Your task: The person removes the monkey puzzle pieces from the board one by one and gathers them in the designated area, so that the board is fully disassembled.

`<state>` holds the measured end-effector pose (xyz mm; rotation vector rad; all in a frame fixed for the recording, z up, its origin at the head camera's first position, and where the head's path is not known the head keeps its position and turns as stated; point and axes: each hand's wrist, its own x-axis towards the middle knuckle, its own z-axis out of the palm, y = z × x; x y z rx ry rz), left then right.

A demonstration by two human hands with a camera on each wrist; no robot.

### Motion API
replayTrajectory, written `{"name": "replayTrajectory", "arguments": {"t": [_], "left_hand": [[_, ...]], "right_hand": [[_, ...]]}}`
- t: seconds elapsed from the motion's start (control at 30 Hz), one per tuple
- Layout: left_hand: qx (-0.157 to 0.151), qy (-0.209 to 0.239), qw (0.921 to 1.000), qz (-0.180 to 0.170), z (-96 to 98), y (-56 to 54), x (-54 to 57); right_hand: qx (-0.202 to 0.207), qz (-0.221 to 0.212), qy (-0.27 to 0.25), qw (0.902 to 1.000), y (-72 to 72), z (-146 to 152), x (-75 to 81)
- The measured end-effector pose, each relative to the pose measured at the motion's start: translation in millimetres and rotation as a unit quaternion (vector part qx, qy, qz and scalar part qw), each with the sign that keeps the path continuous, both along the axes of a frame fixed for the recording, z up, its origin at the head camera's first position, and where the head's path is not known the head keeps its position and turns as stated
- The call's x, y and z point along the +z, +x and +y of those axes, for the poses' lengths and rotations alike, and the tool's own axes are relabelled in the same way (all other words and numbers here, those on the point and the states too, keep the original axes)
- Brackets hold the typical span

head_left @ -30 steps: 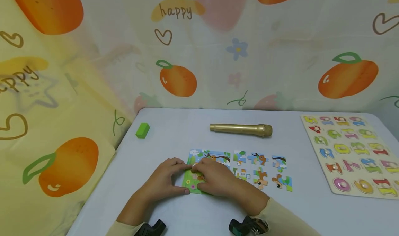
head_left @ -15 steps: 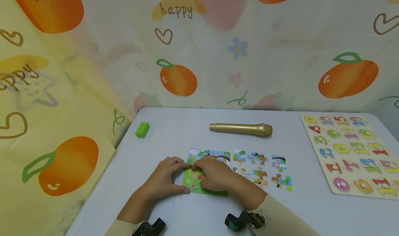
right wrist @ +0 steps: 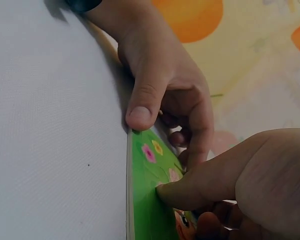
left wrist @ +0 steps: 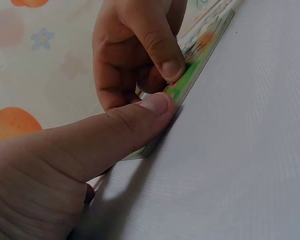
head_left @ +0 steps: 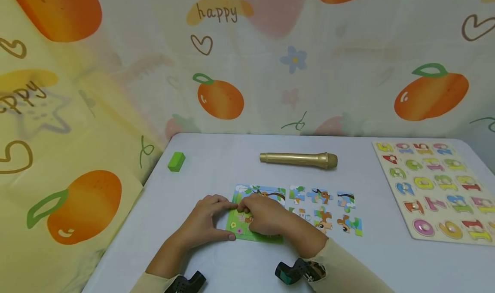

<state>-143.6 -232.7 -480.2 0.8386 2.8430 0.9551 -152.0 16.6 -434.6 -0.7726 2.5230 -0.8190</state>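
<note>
A small jigsaw puzzle board [head_left: 234, 228] with a green lower part, flowers and a tree branch lies flat on the table. My left hand [head_left: 201, 224] steadies it at the left side, the thumb on its near-left corner and the index fingertip on its surface. My right hand [head_left: 268, 215] bends over the middle, covering much of the picture. In the right wrist view its thumb [right wrist: 190, 190] presses on the green surface, with the other fingers curled beside it around a puzzle piece that is mostly hidden. Several loose puzzle pieces [head_left: 322, 220] lie just right of the board.
A gold microphone [head_left: 297, 159] lies behind the board. At the far left sits a green block [head_left: 176, 162]. A wooden letter-and-number board [head_left: 437, 190] occupies the table's right side. Patterned cloth [head_left: 220, 99] hangs behind the white table [head_left: 216, 155].
My right hand has shifted slightly, its wrist moving left and its thumb drawing in, uncovering more of the board's near edge. My left hand stays in place.
</note>
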Motion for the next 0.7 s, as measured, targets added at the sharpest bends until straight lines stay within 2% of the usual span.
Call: {"name": "replayTrajectory", "arguments": {"t": [0.33, 0.7], "left_hand": [[0.006, -0.01, 0.9999, -0.005, 2.1, -0.4, 2.3], [0.008, -0.007, 0.9999, 0.008, 2.5, -0.9, -0.3]], "right_hand": [[-0.011, 0.01, 0.01, 0.9998, 3.3, -5.1, -0.2], [-0.029, -0.024, -0.053, 0.9979, 4.2, -1.4, -0.4]]}}
